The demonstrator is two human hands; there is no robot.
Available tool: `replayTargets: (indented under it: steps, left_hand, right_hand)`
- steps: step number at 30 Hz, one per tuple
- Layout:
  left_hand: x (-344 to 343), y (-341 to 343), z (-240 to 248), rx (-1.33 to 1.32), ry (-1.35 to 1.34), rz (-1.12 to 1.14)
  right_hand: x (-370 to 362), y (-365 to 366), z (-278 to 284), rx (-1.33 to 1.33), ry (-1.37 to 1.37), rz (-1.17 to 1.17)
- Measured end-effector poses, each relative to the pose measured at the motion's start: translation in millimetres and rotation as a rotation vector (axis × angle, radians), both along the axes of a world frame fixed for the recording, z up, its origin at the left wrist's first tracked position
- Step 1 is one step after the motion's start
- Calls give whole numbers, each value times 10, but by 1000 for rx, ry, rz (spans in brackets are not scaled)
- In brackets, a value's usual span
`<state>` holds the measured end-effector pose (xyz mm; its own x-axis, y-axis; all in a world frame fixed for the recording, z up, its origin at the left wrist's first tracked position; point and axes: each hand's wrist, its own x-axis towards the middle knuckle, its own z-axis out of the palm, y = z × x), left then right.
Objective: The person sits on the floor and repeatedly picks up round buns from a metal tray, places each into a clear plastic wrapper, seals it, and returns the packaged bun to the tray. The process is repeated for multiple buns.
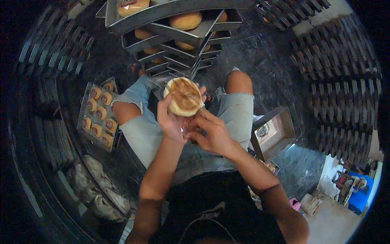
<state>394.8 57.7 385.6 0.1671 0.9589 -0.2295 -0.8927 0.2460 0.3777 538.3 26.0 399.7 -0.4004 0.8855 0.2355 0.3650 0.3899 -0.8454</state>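
Crosswise-stacked metal trays (158,17) carrying round buns (185,20) stand ahead. A flat tray (84,110) of smaller buns (101,112) lies at left. The left hand (172,127) supports a browned round bun (185,97) between the knees (239,82), fingers curved around it. The right hand (215,136) has fingers bent together just below; whether they pinch cannot be told.

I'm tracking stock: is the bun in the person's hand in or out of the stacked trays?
Out: the left hand cradles the bun in midair, clear of the stacked trays.
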Motion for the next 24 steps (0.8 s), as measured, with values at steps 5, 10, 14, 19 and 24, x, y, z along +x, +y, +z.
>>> replayTargets:
  steps: [5, 10, 14, 19, 24]
  left_hand:
    - [-2, 47, -194, -258, -208, 64]
    - [141, 8, 33, 9, -182, -71]
    - [205, 17, 175, 68, -160, -73]
    - [107, 87, 225, 119, -239, -35]
    - [226, 16, 223, 66, -71, -54]
  right_hand:
    - [292, -386, 283, -412, 231, 504]
    - [544, -118, 84, -722, 471, -354]
    - [280, -408, -147, -790, 261, -271]
    - [278, -445, 284, 16, 188, -296]
    - [92, -152, 47, 22, 87, -115]
